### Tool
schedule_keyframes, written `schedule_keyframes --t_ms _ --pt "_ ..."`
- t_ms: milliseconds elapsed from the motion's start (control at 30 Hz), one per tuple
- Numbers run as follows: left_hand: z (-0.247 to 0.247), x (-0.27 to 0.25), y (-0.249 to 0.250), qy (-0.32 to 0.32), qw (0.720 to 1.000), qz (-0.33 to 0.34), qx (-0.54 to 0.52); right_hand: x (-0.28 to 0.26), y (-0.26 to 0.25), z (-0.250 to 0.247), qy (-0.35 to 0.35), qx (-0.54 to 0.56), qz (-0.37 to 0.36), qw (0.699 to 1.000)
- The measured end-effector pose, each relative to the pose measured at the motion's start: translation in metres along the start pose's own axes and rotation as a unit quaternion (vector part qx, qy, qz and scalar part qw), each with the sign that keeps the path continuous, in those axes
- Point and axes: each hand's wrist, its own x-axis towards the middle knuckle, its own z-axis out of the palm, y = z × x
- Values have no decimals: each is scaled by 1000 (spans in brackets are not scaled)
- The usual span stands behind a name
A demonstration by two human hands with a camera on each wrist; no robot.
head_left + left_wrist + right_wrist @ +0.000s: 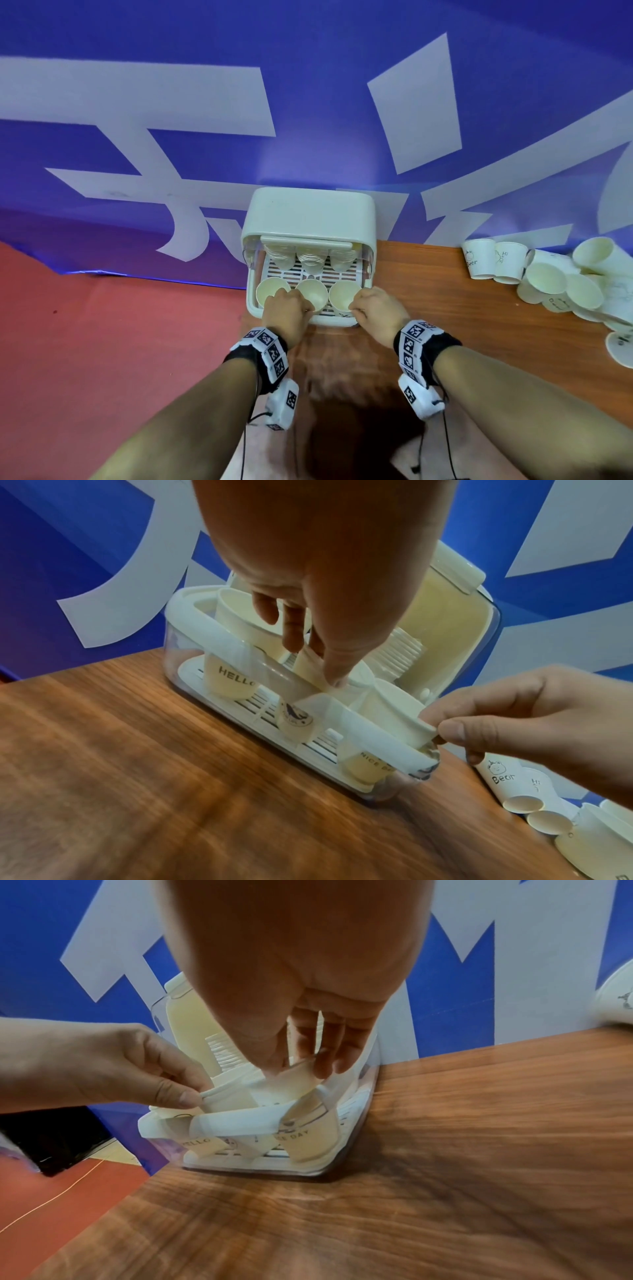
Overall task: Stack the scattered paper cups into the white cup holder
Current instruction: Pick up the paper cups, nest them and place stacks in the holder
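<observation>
Wooden table [462,301] against blue banner [205,154]. Cup holder [310,219] opened upward. Left hand [286,310] pinched the middle cup [313,294]; right hand [376,308] pinched the right cup [342,294], both mouth-up.

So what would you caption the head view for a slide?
Both hands pinch paper cups into a white cup holder; spare cups wait.

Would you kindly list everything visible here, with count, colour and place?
Cup holder: one, white with clear walls, lid raised, at the table's back edge.
Front cups: three, cream, upright in the holder's front row.
Back stacks: three, cream, behind them under the lid.
Loose cups: a pile, white, on the table to the right; exact count unclear.
Table: one, brown wood.
Banner: one, blue and white, behind.
Left hand: pinches the middle cup's rim.
Right hand: pinches the right cup's rim.
</observation>
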Motion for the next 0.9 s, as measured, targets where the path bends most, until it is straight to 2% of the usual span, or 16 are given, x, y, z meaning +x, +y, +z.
schedule_keyframes --t_ms 167,400,700,900 --pt "-7 -6 3 13 999 -11 -32 -8 1 -1 -4 9 9 1000" --pt "-33 -12 36 52 994 29 -96 -41 9 -31 62 34 21 997" --pt "-31 5 158 65 986 118 -97 -122 90 -84 118 45 87 988" --pt "-18 34 260 49 982 156 -94 -178 172 -116 114 56 179 976"
